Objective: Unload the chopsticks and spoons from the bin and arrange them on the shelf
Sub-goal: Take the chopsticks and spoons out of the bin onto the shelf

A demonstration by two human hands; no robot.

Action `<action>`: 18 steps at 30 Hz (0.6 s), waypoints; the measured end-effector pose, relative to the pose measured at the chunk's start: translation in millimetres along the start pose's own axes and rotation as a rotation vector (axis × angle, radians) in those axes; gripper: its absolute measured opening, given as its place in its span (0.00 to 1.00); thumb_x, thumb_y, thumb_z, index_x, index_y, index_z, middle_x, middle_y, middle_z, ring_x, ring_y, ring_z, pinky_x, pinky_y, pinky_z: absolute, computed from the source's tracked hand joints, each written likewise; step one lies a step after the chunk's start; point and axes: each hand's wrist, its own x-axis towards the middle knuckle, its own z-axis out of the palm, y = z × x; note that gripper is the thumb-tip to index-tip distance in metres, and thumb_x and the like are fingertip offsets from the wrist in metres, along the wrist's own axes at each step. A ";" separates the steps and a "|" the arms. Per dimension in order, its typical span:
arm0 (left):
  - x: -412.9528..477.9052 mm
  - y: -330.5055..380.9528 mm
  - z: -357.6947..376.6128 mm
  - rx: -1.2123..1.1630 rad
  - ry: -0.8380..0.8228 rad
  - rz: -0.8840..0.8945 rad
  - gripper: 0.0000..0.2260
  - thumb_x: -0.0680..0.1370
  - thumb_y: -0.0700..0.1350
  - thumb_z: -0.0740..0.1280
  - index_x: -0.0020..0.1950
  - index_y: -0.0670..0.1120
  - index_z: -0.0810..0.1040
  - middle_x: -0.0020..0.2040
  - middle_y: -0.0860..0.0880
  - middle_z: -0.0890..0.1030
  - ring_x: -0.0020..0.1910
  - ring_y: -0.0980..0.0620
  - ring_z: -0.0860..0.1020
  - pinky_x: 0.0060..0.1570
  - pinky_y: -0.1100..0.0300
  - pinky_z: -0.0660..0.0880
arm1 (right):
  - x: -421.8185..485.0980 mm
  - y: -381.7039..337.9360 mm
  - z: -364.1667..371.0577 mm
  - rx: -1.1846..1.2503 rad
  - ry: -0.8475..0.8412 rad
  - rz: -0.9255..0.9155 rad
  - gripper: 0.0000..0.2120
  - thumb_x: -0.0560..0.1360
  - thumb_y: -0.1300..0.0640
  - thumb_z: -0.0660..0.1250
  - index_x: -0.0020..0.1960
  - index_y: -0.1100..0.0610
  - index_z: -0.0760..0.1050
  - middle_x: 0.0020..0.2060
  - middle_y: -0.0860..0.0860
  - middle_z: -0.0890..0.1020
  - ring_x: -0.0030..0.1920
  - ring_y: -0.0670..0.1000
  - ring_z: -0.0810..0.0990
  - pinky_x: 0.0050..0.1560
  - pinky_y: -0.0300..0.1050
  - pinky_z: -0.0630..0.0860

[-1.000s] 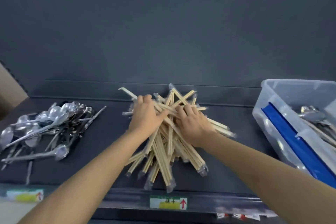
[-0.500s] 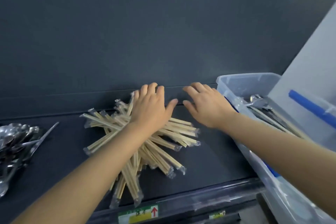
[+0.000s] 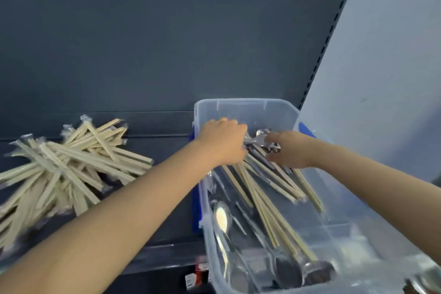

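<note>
Chopsticks (image 3: 263,212), slim pale wood, lie among shiny metal spoons (image 3: 222,218) inside the clear plastic bin (image 3: 250,112). Left hand (image 3: 223,141) clenches some; the blurred right hand (image 3: 286,150) has an unclear grip. A wrapped pile (image 3: 71,164) lies left of the bin.

The bin (image 3: 245,102) around the left hand (image 3: 223,142) and right hand (image 3: 288,150) is clear, milky plastic; its latch (image 3: 306,130) just past the right hand is bright blue; the chopsticks (image 3: 267,203) under the hands are pale tan; the spoons (image 3: 223,218) nearer than the left hand are mirror silver; the chopstick heap (image 3: 78,162) well left of the left hand is pale tan in clear wrappers; the shelf (image 3: 167,234) is charcoal; the back panel (image 3: 143,55) beyond the hands is slate grey; the wall (image 3: 393,55) right of the right hand is pale blue-grey.
</note>
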 end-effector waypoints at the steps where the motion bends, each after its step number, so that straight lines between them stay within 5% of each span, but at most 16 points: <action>1: 9.8 6.7 2.4 0.036 -0.109 -0.032 0.16 0.78 0.53 0.61 0.62 0.47 0.71 0.61 0.46 0.75 0.61 0.44 0.72 0.49 0.53 0.67 | 3.7 10.1 1.5 -0.015 -0.016 -0.023 0.19 0.78 0.51 0.62 0.68 0.55 0.69 0.64 0.55 0.74 0.62 0.57 0.73 0.62 0.48 0.69; 6: 44.2 21.2 9.7 0.140 -0.579 -0.189 0.26 0.77 0.56 0.65 0.72 0.46 0.67 0.67 0.47 0.73 0.62 0.43 0.74 0.54 0.52 0.72 | 44.0 35.5 4.9 -0.005 -0.037 -0.128 0.25 0.78 0.50 0.62 0.73 0.54 0.62 0.68 0.54 0.70 0.66 0.57 0.70 0.63 0.48 0.67; 11: 78.7 15.7 35.9 -0.071 -0.476 -0.266 0.26 0.77 0.53 0.66 0.70 0.42 0.66 0.65 0.43 0.73 0.60 0.42 0.74 0.54 0.54 0.72 | 94.3 45.1 16.0 0.004 -0.127 -0.149 0.20 0.79 0.52 0.60 0.68 0.58 0.65 0.63 0.55 0.73 0.61 0.57 0.73 0.58 0.48 0.67; 13: 87.0 12.7 48.5 -0.147 -0.455 -0.264 0.29 0.76 0.53 0.68 0.71 0.42 0.63 0.66 0.42 0.72 0.62 0.41 0.73 0.57 0.54 0.71 | 104.5 45.9 18.4 -0.033 -0.184 -0.172 0.14 0.79 0.51 0.60 0.60 0.58 0.69 0.53 0.54 0.75 0.52 0.55 0.73 0.54 0.46 0.67; 18: 100.0 -0.6 65.3 -0.171 -0.436 -0.288 0.24 0.73 0.49 0.73 0.65 0.43 0.72 0.62 0.43 0.75 0.58 0.42 0.75 0.54 0.55 0.72 | 110.9 43.2 21.5 -0.026 -0.224 -0.164 0.21 0.79 0.43 0.59 0.56 0.61 0.72 0.47 0.53 0.76 0.46 0.53 0.73 0.51 0.44 0.70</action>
